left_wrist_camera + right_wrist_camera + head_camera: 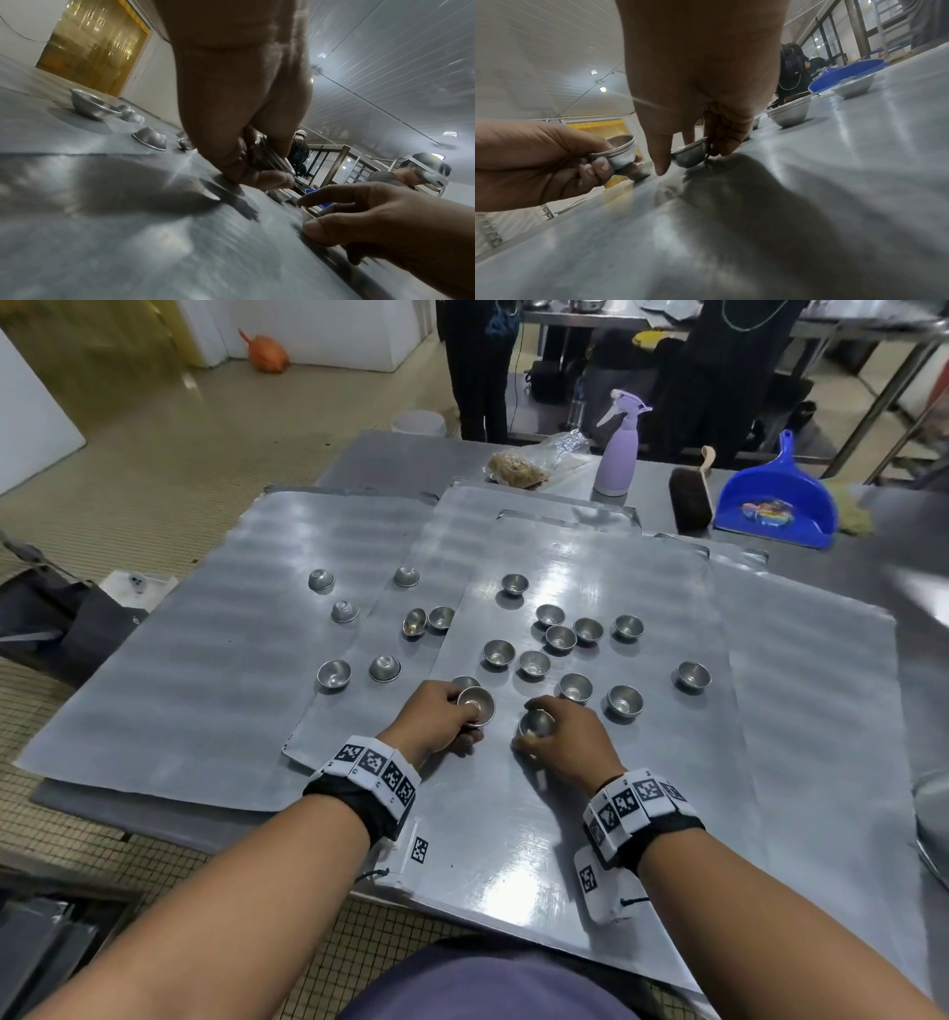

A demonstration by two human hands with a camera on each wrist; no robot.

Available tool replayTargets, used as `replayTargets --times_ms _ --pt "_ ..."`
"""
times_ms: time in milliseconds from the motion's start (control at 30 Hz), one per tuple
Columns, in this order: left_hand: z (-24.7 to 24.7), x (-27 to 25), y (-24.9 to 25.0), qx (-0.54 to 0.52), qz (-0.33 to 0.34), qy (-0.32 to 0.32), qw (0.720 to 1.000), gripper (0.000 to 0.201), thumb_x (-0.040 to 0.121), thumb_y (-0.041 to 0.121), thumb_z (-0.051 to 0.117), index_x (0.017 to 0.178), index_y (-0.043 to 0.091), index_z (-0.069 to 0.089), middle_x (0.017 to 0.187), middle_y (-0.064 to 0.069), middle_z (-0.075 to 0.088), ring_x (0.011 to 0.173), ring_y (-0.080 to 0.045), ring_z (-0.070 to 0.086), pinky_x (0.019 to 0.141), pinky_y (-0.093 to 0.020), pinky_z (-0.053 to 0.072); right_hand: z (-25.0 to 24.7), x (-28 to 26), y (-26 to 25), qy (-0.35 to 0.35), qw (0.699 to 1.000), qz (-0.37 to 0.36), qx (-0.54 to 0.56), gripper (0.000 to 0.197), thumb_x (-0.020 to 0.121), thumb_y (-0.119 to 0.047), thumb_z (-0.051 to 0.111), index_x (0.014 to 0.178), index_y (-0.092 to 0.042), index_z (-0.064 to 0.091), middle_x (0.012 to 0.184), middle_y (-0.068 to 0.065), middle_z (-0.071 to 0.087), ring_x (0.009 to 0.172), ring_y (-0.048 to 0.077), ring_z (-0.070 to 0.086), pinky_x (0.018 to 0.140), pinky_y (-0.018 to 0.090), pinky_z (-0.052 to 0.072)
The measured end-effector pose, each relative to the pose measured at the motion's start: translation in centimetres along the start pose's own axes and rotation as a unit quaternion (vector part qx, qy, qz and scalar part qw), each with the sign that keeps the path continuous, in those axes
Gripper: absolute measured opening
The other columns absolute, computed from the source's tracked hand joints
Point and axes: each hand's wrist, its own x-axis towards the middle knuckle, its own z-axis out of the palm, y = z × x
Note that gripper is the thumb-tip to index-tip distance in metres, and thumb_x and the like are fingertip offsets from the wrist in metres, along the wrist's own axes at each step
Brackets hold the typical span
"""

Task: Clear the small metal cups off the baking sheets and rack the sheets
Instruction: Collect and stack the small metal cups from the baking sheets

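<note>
Several overlapping baking sheets [590, 814] cover the table, with several small metal cups [561, 639] scattered on them, some upside down [384, 668]. My left hand [441, 719] grips a small nested stack of cups [476, 706], also seen tilted in the right wrist view as the stack [622, 151]. My right hand [560, 737] pinches a single cup [536, 724] resting on the top sheet, shown as the cup [689, 155] between thumb and fingers. In the left wrist view the stack [272, 156] shows edge-on under my left hand's fingers.
At the table's back stand a purple spray bottle [619, 449], a dark brush [690, 498], a blue dustpan [775, 503] and a plastic bag [529, 462]. A metal bowl's rim [932, 819] shows at the right edge. People stand beyond the table.
</note>
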Motion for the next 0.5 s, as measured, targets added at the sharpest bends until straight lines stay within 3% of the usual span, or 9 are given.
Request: replayTargets --times_ms 133,267,400,500 --pt "0.5 -0.1 0.2 0.007 0.018 0.001 1.0 0.011 0.092 -0.006 0.055 0.098 -0.003 0.064 0.063 -0.015 0.059 0.046 -0.021 0.057 0.058 -0.038 0.051 -0.5 -0.2 0.4 0.017 1.0 0.005 0.008 0.055 0.078 -0.038 0.077 0.127 -0.019 0.063 0.12 0.004 0.068 0.113 0.025 0.061 0.093 0.036 0.05" --pt "0.8 0.1 0.1 0.008 0.032 0.016 0.999 0.013 0.09 -0.006 0.053 0.094 -0.001 0.066 0.065 -0.018 0.06 0.047 -0.02 0.057 0.057 -0.037 0.05 -1.0 -0.2 0.0 0.041 0.997 -0.009 0.061 0.055 0.074 -0.039 0.081 0.124 -0.025 0.063 0.111 0.001 0.07 0.107 0.022 0.063 0.091 0.037 0.051" --pt "0.7 0.0 0.2 0.003 0.053 0.042 0.998 0.017 0.091 -0.001 0.057 0.099 0.0 0.071 0.072 -0.016 0.068 0.053 -0.018 0.065 0.06 -0.036 0.054 -1.0 -0.3 -1.0 0.059 0.993 -0.043 0.095 0.06 0.075 -0.041 0.082 0.129 -0.024 0.06 0.116 -0.004 0.069 0.106 0.017 0.062 0.09 0.035 0.051" --pt "0.7 0.0 0.4 -0.019 0.052 0.049 0.997 0.018 0.093 0.002 0.057 0.102 -0.002 0.072 0.079 -0.017 0.07 0.059 -0.019 0.07 0.063 -0.036 0.056 -0.9 -0.4 -2.0 0.058 0.99 -0.067 0.112 0.055 0.077 -0.045 0.08 0.125 -0.026 0.06 0.108 -0.008 0.068 0.094 0.012 0.061 0.083 0.033 0.052"
